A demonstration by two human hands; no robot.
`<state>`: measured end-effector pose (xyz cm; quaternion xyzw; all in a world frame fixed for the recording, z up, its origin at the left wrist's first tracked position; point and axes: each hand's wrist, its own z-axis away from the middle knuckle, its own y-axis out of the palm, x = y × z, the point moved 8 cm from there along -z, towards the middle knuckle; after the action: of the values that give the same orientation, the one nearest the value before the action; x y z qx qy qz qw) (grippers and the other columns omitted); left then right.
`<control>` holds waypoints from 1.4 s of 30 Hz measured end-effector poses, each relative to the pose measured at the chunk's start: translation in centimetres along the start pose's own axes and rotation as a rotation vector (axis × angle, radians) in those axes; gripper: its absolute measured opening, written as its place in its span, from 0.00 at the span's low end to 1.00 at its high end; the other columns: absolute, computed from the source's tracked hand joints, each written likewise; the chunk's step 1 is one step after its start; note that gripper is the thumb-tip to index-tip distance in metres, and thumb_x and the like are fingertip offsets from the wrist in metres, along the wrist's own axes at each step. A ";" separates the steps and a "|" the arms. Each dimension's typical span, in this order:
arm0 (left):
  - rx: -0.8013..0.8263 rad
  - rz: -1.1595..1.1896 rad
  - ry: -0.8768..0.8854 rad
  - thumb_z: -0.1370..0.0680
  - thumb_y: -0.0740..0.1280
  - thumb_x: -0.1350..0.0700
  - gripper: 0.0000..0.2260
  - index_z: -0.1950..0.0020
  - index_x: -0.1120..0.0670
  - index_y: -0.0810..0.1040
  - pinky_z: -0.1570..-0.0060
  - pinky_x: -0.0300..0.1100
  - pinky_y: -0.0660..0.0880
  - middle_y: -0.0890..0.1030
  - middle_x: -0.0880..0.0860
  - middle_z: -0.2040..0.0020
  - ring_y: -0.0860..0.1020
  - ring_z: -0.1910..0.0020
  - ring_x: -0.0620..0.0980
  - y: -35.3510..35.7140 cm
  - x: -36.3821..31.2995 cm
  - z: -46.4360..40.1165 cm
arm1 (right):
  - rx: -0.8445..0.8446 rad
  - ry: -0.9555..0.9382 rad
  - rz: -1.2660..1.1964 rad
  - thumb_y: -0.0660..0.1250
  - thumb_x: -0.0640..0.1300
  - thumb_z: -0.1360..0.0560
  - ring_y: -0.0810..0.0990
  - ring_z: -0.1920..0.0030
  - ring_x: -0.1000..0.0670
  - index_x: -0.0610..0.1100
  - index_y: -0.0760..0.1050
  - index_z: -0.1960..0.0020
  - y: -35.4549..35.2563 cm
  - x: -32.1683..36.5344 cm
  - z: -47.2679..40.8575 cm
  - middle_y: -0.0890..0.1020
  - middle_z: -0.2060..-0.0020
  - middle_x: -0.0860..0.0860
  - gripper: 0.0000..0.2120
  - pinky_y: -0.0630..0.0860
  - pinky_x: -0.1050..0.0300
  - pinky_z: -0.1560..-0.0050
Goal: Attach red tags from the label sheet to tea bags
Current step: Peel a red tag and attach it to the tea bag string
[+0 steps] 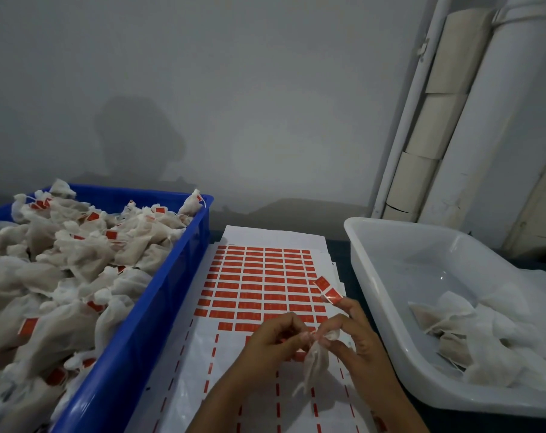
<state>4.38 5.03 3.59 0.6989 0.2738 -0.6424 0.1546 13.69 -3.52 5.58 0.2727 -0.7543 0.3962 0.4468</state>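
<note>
A white label sheet (259,276) with rows of red tags lies flat on the table between two bins. Above its lower half, both hands hold one white tea bag (315,364) that hangs down from its gathered top. My left hand (271,342) pinches at the bag's neck with curled fingers. My right hand (356,335) pinches the gathered top from the right. A red tag (328,290) sticks to a raised fingertip of my right hand, above the sheet.
A blue bin (159,292) on the left is heaped with tea bags bearing red tags. A clear plastic bin (378,295) on the right holds several untagged tea bags. A wall stands behind, with white pipes at the right.
</note>
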 end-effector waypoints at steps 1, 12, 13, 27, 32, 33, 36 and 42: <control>-0.035 0.034 -0.010 0.21 0.61 0.58 0.07 0.59 0.53 0.75 0.60 0.31 0.75 0.81 0.43 0.64 0.81 0.61 0.43 -0.4 0.1 0.0 | 0.016 0.004 0.007 0.66 0.49 0.31 0.67 0.34 0.55 0.48 0.77 0.52 0.1 -0.1 0.0 0.68 0.36 0.58 0.08 0.65 0.49 0.31; -0.126 0.100 0.050 0.21 0.60 0.59 0.08 0.59 0.54 0.76 0.59 0.33 0.76 0.80 0.45 0.65 0.79 0.63 0.44 -1.7 -0.9 0.2 | -0.010 0.024 0.095 0.64 0.56 0.35 0.70 0.39 0.57 0.56 0.71 0.49 0.4 0.2 -0.2 0.69 0.41 0.63 0.15 0.66 0.53 0.32; -0.124 0.089 0.073 0.22 0.62 0.59 0.08 0.59 0.53 0.77 0.59 0.34 0.76 0.80 0.45 0.65 0.79 0.63 0.44 -1.6 -1.2 0.2 | -0.007 0.013 0.136 0.64 0.57 0.35 0.68 0.38 0.60 0.59 0.70 0.48 0.6 0.2 -0.3 0.66 0.41 0.66 0.15 0.63 0.57 0.32; -0.112 0.114 0.090 0.27 0.58 0.43 0.13 0.49 0.47 0.75 0.49 0.34 0.76 0.80 0.39 0.49 0.78 0.46 0.41 -1.1 -1.2 0.3 | -0.181 -0.089 0.042 0.68 0.50 0.35 0.73 0.42 0.60 0.58 0.78 0.61 -0.1 2.3 0.0 0.74 0.47 0.64 0.04 0.66 0.71 0.44; 0.100 -0.081 -0.027 0.27 0.64 0.42 0.12 0.46 0.45 0.75 0.48 0.32 0.75 0.79 0.40 0.47 0.77 0.46 0.42 2.1 0.6 0.3 | -0.191 -0.026 0.024 0.67 0.52 0.35 0.74 0.41 0.54 0.50 0.78 0.59 -0.7 1.5 -0.2 0.76 0.42 0.55 0.07 0.70 0.55 0.38; 0.103 -0.107 -0.035 0.26 0.66 0.45 0.10 0.48 0.47 0.77 0.47 0.35 0.76 0.80 0.42 0.49 0.78 0.48 0.43 2.3 0.8 0.3 | -0.202 -0.010 0.028 0.67 0.52 0.35 0.74 0.41 0.54 0.50 0.78 0.58 -0.9 1.3 -0.3 0.76 0.42 0.55 0.08 0.70 0.55 0.39; 0.069 -0.085 -0.067 0.26 0.67 0.47 0.03 0.57 0.44 0.78 0.55 0.31 0.75 0.81 0.39 0.57 0.78 0.53 0.38 2.0 1.0 0.3 | -0.248 0.009 0.013 0.69 0.49 0.34 0.75 0.45 0.57 0.49 0.77 0.60 -1.4 0.8 -0.2 0.76 0.46 0.58 0.05 0.70 0.61 0.43; -0.021 -0.020 -0.117 0.26 0.67 0.47 0.05 0.55 0.47 0.75 0.60 0.31 0.74 0.83 0.39 0.59 0.80 0.56 0.39 1.1 1.6 0.2 | -0.342 -0.039 0.115 0.71 0.42 0.32 0.73 0.46 0.56 0.55 0.74 0.62 -2.3 0.9 0.0 0.74 0.46 0.57 0.09 0.66 0.64 0.44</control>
<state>4.86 4.31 1.85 0.6556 0.2778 -0.6810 0.1712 15.02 -4.76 7.21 0.1567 -0.8337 0.2815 0.4485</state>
